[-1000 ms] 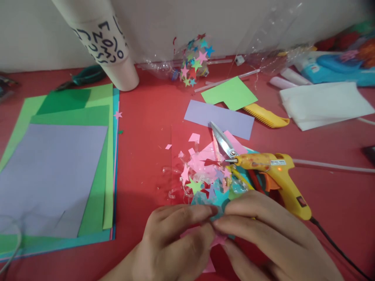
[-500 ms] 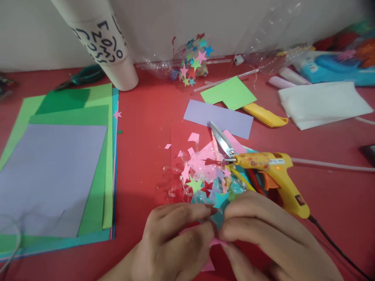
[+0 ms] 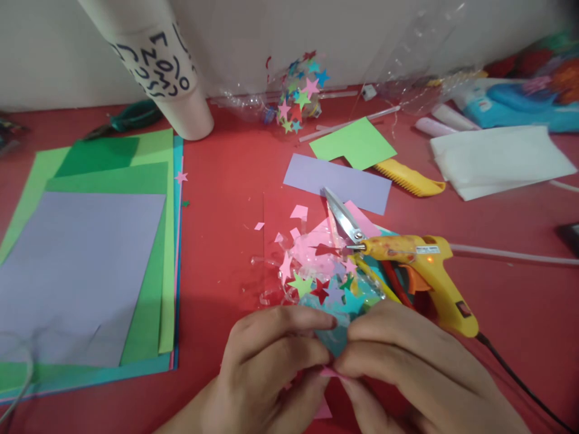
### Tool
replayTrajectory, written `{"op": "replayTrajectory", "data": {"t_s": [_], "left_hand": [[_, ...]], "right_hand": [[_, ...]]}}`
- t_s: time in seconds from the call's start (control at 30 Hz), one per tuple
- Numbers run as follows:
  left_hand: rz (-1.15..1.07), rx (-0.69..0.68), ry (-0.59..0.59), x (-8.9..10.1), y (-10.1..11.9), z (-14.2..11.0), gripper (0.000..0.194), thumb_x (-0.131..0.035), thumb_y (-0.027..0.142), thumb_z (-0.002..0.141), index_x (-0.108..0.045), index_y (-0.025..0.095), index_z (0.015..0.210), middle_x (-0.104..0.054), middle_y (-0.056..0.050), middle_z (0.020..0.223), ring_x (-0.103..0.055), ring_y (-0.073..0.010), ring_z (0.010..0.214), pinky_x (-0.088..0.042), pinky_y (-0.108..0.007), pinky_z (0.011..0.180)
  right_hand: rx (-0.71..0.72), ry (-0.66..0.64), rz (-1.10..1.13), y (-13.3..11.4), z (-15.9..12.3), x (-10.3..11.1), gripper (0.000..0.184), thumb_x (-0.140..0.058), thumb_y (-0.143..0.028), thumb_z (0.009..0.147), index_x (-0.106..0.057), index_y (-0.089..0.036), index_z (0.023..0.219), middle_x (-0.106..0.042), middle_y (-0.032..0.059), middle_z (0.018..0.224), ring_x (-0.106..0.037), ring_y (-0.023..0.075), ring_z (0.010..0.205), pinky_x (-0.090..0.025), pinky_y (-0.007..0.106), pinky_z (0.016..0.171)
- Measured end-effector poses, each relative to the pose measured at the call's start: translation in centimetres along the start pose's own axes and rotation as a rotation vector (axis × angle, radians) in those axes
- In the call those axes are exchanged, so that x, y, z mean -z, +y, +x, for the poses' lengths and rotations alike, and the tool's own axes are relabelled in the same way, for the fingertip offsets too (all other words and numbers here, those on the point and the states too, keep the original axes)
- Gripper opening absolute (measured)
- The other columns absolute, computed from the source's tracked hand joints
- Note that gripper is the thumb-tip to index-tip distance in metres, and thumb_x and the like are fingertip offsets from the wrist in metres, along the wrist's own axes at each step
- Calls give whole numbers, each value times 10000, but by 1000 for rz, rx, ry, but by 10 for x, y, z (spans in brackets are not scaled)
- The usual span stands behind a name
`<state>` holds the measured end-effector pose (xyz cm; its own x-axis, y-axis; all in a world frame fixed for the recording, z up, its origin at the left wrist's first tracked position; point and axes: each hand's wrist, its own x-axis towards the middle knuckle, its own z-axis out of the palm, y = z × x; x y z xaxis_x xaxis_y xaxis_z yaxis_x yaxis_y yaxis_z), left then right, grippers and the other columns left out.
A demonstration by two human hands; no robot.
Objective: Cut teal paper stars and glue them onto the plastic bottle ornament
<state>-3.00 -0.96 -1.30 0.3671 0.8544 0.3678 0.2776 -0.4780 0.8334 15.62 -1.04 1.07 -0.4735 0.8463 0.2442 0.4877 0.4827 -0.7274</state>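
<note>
Low in the head view, my left hand [image 3: 274,367] and my right hand [image 3: 416,367] meet, fingertips closed together on a small pink paper piece [image 3: 330,372]. Most of that piece is hidden by the fingers. Just beyond them lies a clear plastic form, with paper stars on it: a light green star [image 3: 301,285], a red star [image 3: 320,292] and a purple star [image 3: 335,294]. The yellow glue gun [image 3: 420,259] rests right of these, its small light glowing orange. Silver scissors [image 3: 344,217] lie behind, partly covered.
Stacked coloured paper [image 3: 85,265] covers the left side. A white tumbler [image 3: 158,72] and dark green pliers [image 3: 131,117] stand and lie behind it. A star-covered clear object [image 3: 301,93], a yellow comb [image 3: 409,179] and folded white paper [image 3: 502,158] sit farther back. Pink scraps [image 3: 299,212] lie mid-table.
My fingers have shifted slightly around the pink paper piece. The plastic form and its stars have turned a little, so a dark green star now shows near the red and purple ones.
</note>
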Motion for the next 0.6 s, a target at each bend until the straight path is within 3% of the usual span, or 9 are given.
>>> {"op": "replayTrajectory", "data": {"t_s": [0.27, 0.6], "left_hand": [[46, 37, 27, 0, 3, -2, 143, -557, 22, 777, -619, 146, 811, -637, -62, 924, -665, -98, 759, -563, -165, 691], [159, -28, 4, 1, 2, -7, 101, -555, 73, 829, -626, 145, 830, -521, -37, 984, -591, -46, 705, -535, -145, 667]], "right_hand": [[-38, -3, -5, 0, -1, -1, 147, -586, -54, 823, -622, -193, 793, -598, 9, 714, -555, 140, 654, -509, 259, 615], [-56, 8, 28, -1, -3, -2, 128, -585, -78, 829, -593, -204, 809, -567, 10, 730, -547, 145, 663, -501, 270, 592]]}}
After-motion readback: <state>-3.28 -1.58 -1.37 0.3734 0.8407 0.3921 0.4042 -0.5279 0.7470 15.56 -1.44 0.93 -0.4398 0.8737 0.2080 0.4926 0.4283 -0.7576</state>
